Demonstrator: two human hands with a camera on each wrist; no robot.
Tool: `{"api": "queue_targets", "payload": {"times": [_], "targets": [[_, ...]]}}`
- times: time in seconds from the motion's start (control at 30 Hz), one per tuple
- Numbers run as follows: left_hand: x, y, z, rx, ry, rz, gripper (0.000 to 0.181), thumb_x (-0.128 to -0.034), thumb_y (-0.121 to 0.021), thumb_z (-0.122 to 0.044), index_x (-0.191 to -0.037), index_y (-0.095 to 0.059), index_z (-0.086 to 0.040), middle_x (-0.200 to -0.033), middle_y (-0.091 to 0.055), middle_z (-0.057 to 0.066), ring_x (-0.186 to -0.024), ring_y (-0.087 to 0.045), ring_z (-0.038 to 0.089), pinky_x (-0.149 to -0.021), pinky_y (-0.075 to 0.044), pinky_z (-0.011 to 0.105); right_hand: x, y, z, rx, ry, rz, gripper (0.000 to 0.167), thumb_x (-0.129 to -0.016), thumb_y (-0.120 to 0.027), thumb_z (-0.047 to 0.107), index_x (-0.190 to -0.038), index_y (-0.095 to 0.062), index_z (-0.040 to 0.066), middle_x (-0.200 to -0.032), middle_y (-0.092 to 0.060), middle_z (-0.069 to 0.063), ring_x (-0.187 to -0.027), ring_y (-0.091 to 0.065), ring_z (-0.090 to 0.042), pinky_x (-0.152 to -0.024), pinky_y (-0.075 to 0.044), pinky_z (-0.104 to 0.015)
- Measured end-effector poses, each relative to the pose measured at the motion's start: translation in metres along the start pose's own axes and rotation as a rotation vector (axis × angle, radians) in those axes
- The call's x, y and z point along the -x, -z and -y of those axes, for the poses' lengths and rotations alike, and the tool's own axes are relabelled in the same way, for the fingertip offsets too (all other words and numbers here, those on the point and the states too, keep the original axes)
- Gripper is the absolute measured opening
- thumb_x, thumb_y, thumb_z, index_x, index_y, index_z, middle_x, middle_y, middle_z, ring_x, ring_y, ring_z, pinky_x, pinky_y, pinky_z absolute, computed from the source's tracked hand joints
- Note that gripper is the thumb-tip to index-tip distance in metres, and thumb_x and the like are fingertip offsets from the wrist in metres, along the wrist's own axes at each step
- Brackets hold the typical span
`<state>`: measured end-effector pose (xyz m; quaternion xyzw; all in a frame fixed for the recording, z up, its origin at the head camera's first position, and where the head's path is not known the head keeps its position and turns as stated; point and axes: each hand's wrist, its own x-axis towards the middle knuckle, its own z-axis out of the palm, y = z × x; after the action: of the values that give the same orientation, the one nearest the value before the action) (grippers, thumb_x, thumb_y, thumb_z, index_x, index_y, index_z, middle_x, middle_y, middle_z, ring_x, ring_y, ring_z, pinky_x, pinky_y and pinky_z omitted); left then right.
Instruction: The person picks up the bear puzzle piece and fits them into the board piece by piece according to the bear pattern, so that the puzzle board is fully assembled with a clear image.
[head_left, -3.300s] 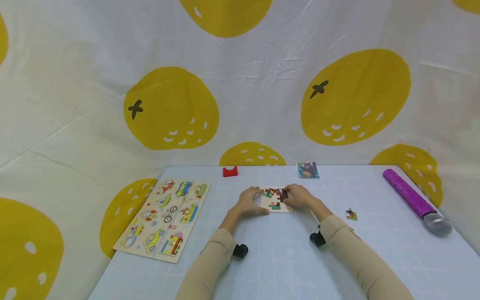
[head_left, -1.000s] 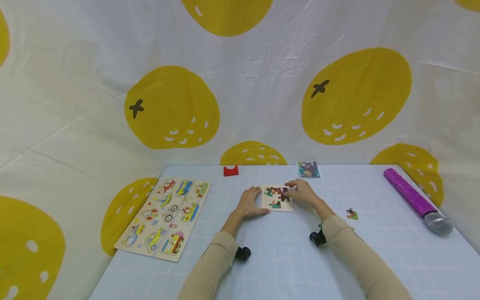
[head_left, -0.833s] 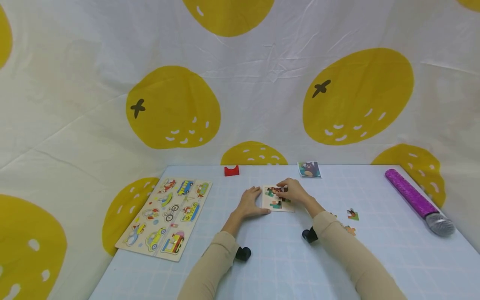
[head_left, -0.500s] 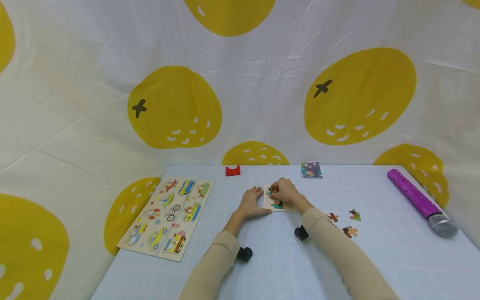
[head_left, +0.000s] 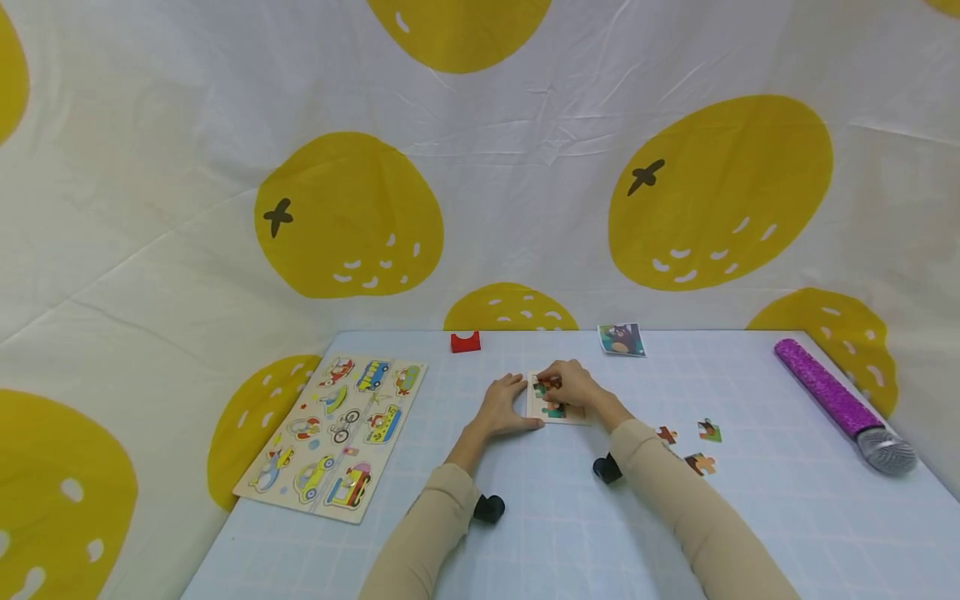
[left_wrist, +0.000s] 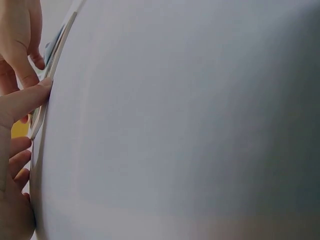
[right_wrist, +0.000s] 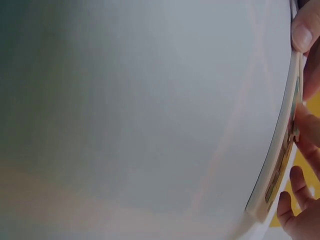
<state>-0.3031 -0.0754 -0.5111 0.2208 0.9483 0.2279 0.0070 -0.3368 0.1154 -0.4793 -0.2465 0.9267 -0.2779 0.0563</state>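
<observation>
A small square jigsaw tray with a pale rim lies flat in the middle of the table, partly filled with brown and teal pieces. My left hand rests at its left side, fingers extended, with the thumb touching the rim's near edge; the left wrist view shows this thumb against the tray. Over the tray's upper part my right hand pinches a puzzle piece between thumb and fingertips, low against the surface. The fingers hide most of that piece and some of the tray.
Three loose puzzle pieces lie right of the right forearm. A picture card and a red block are at the back. A wooden vehicle puzzle board lies left; a purple glitter microphone lies right.
My right hand has moved left from the tray's right side to its upper left part. Loose pieces formerly behind the right sleeve now show. The left hand stays at the tray.
</observation>
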Motion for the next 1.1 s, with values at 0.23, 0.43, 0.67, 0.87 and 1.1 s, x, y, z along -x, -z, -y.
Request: {"api": "queue_targets", "payload": {"times": [0.23, 0.43, 0.67, 0.87, 1.1], "targets": [[0.000, -0.001, 0.000, -0.001, 0.005, 0.007, 0.083, -0.0751, -0.071, -0.051, -0.139, -0.045, -0.005, -0.144, -0.042, 0.012, -0.137, -0.031, 0.028, -0.113, -0.022, 0.046, 0.003, 0.000, 0.000, -0.025, 0.061, -0.033, 0.034, -0.083, -0.070, 0.010, -0.114, -0.065, -0.003, -0.109, -0.065, -0.017, -0.096, -0.058, -0.031, -0.086, -0.047, -0.048], [0.000, 0.000, -0.001, -0.012, -0.003, 0.008, 0.081, -0.0754, -0.070, -0.052, -0.140, -0.045, -0.009, -0.145, -0.042, 0.011, -0.137, -0.032, 0.028, -0.112, -0.023, 0.046, 0.013, 0.015, -0.009, -0.184, -0.004, -0.126, 0.037, -0.087, -0.065, 0.008, -0.121, -0.059, -0.006, -0.109, -0.064, -0.020, -0.090, -0.056, -0.030, -0.078, -0.049, -0.042], [0.001, 0.002, -0.001, 0.022, -0.003, 0.004, 0.072, -0.0750, -0.071, -0.050, -0.134, -0.053, -0.013, -0.145, -0.042, 0.012, -0.137, -0.031, 0.030, -0.112, -0.023, 0.048, 0.024, 0.029, -0.021, -0.228, -0.088, -0.222, 0.040, -0.085, -0.067, 0.009, -0.120, -0.058, -0.009, -0.110, -0.062, -0.024, -0.093, -0.055, -0.034, -0.079, -0.048, -0.044], [0.002, 0.003, -0.002, 0.039, 0.012, 0.008, 0.068, -0.0752, -0.071, -0.049, -0.133, -0.056, -0.016, -0.145, -0.041, 0.012, -0.137, -0.030, 0.030, -0.112, -0.022, 0.049, 0.022, 0.026, -0.021, -0.251, -0.074, -0.233, 0.039, -0.083, -0.069, 0.007, -0.118, -0.059, -0.010, -0.107, -0.063, -0.025, -0.091, -0.057, -0.034, -0.079, -0.049, -0.044], [0.003, 0.004, -0.005, 0.034, 0.003, 0.000, 0.065, -0.0749, -0.072, -0.048, -0.130, -0.059, -0.017, -0.144, -0.042, 0.014, -0.136, -0.032, 0.032, -0.111, -0.023, 0.051, 0.017, 0.021, -0.014, -0.327, -0.013, -0.358, 0.047, -0.084, -0.068, 0.002, -0.126, -0.052, -0.010, -0.105, -0.061, -0.025, -0.092, -0.063, -0.037, -0.078, -0.054, -0.043]]}}
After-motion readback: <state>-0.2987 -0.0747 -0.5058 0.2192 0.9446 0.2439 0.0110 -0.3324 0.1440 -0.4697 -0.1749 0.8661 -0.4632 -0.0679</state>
